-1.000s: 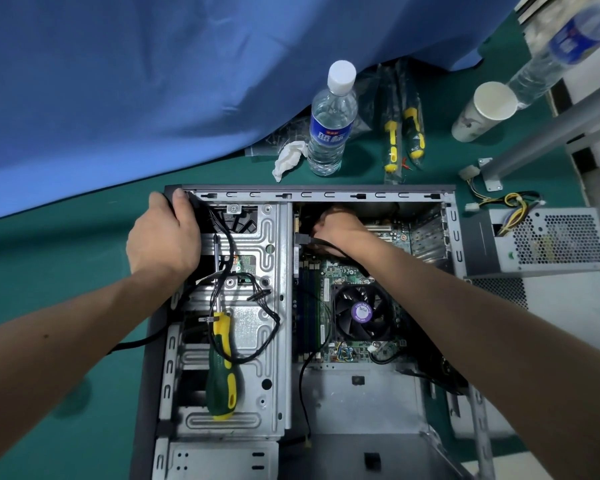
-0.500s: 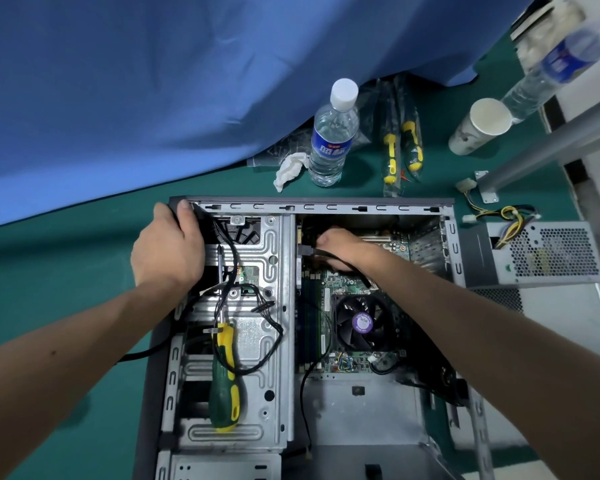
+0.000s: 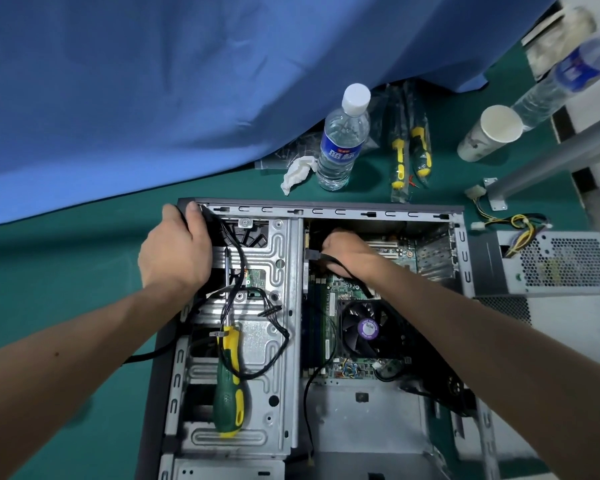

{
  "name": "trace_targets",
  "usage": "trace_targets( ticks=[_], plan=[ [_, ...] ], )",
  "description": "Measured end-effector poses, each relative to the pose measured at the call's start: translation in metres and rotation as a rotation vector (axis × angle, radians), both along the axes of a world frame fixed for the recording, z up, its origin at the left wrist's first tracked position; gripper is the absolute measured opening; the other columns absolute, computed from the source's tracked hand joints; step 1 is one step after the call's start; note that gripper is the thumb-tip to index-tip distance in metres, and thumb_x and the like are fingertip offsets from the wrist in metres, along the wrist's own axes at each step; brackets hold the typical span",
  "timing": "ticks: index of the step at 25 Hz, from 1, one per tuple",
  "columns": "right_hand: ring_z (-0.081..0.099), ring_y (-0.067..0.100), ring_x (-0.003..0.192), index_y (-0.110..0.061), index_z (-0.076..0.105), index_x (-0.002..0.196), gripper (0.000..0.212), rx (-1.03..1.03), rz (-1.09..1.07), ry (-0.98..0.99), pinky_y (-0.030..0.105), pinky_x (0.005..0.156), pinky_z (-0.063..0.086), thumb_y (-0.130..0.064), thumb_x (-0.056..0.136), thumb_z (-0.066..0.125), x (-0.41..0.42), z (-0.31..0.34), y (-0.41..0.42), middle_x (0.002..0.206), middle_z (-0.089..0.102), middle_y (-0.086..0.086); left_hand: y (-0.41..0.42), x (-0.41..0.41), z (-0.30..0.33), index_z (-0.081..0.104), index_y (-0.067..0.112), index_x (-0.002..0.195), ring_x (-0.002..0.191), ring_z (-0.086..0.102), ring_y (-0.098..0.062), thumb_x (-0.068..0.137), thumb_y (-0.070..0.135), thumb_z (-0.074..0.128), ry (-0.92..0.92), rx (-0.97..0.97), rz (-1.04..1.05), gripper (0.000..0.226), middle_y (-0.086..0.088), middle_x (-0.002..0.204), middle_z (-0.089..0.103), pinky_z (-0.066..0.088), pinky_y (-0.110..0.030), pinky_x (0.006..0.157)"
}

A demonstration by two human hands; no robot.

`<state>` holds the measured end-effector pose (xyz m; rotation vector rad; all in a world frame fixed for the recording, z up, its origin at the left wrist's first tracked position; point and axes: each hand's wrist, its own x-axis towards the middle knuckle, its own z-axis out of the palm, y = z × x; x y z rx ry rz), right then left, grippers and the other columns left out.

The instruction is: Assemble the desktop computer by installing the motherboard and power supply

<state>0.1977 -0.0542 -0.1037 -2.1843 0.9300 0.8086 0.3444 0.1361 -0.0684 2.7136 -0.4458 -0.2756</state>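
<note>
The open computer case (image 3: 326, 213) lies on its side on the green table. The green motherboard (image 3: 340, 367) with its black CPU fan (image 3: 366, 329) sits inside the right half. My left hand (image 3: 175, 251) grips the case's far left corner. My right hand (image 3: 347, 252) reaches into the far end of the motherboard bay, fingers closed on a black cable (image 3: 326, 257) with a flat plug. The grey power supply (image 3: 551, 263) with yellow and black wires lies outside the case, to its right.
A green and yellow screwdriver (image 3: 228, 382) rests on the drive cage amid black cables. Behind the case stand a water bottle (image 3: 342, 140), a crumpled tissue (image 3: 297, 173), bagged screwdrivers (image 3: 407, 147) and a paper cup (image 3: 489, 133). A blue cloth (image 3: 153, 81) hangs at the back.
The view has shifted slightly, so the case sits lower in frame. Both hands keep their places; the right hand has edged a little within the motherboard bay.
</note>
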Motion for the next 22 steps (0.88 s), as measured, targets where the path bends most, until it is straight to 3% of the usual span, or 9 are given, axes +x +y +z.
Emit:
trace_targets(
  ticks=[2,5,7,11,15,17,20,22],
  plan=[
    [0.055,0.026,0.063,-0.006,0.055,0.056,0.029,0.016,-0.007,0.006,0.027,0.059,0.042,-0.007,0.085,0.053,-0.001,0.003,-0.002,0.059,0.054,0.010,0.000,-0.001,0.001,0.039,0.008,0.092,0.060,0.040,-0.026,0.103,0.048,0.018,0.013,-0.002,0.000,0.046,-0.002,0.064,0.042,0.032,-0.039,0.064],
    [0.051,0.017,0.046,0.000,0.068,0.075,0.029,0.156,-0.140,0.005,0.022,0.046,0.041,-0.007,0.096,0.049,-0.008,0.002,-0.010,0.059,0.058,0.008,0.000,0.000,0.002,0.040,0.008,0.092,0.064,0.044,-0.030,0.103,0.047,0.018,0.008,-0.006,-0.008,0.046,-0.002,0.064,0.042,0.033,-0.039,0.064],
    [0.047,0.011,0.042,-0.002,0.065,0.082,0.026,0.260,-0.271,0.008,0.020,0.041,0.036,-0.007,0.100,0.047,-0.016,0.004,-0.014,0.062,0.057,0.006,0.000,0.000,0.001,0.040,0.008,0.092,0.065,0.045,-0.031,0.103,0.048,0.018,0.009,-0.007,-0.008,0.047,-0.002,0.064,0.042,0.033,-0.039,0.065],
    [0.063,0.015,0.082,-0.012,0.071,0.084,0.023,0.087,-0.152,-0.010,0.022,0.072,0.045,-0.027,0.097,0.061,-0.020,-0.002,-0.022,0.094,0.070,0.002,0.000,0.000,0.001,0.039,0.008,0.092,0.064,0.045,-0.030,0.103,0.048,0.017,0.006,-0.006,-0.007,0.047,-0.003,0.064,0.043,0.034,-0.039,0.064],
    [0.063,0.011,0.081,-0.012,0.071,0.081,0.024,0.091,-0.208,-0.029,0.023,0.076,0.044,-0.031,0.094,0.065,-0.018,-0.010,-0.021,0.098,0.070,-0.001,0.000,0.000,0.001,0.040,0.008,0.092,0.064,0.045,-0.031,0.103,0.047,0.017,0.011,0.003,-0.013,0.047,-0.003,0.065,0.043,0.034,-0.039,0.064],
    [0.063,0.009,0.080,-0.016,0.072,0.084,0.019,0.189,-0.332,-0.138,0.028,0.079,0.049,-0.028,0.096,0.062,-0.026,-0.004,-0.015,0.093,0.069,-0.005,-0.001,-0.001,0.003,0.040,0.007,0.092,0.065,0.046,-0.031,0.103,0.047,0.018,0.015,-0.001,-0.013,0.046,-0.003,0.064,0.043,0.034,-0.039,0.064],
    [0.068,0.028,0.095,-0.028,0.072,0.095,0.023,0.235,-0.416,-0.397,0.039,0.086,0.052,-0.030,0.100,0.050,-0.049,0.018,-0.003,0.099,0.074,0.006,-0.001,-0.001,0.003,0.040,0.007,0.092,0.065,0.045,-0.031,0.103,0.047,0.018,0.020,0.000,-0.007,0.046,-0.003,0.065,0.044,0.033,-0.039,0.064],
    [0.067,0.029,0.077,-0.034,0.071,0.090,0.028,0.287,-0.381,-0.528,0.042,0.070,0.056,-0.045,0.098,0.047,-0.060,0.035,0.011,0.086,0.073,0.008,-0.001,-0.001,0.003,0.040,0.007,0.092,0.064,0.045,-0.031,0.103,0.047,0.018,0.030,0.001,-0.005,0.047,-0.004,0.065,0.044,0.033,-0.039,0.064]
  ],
)
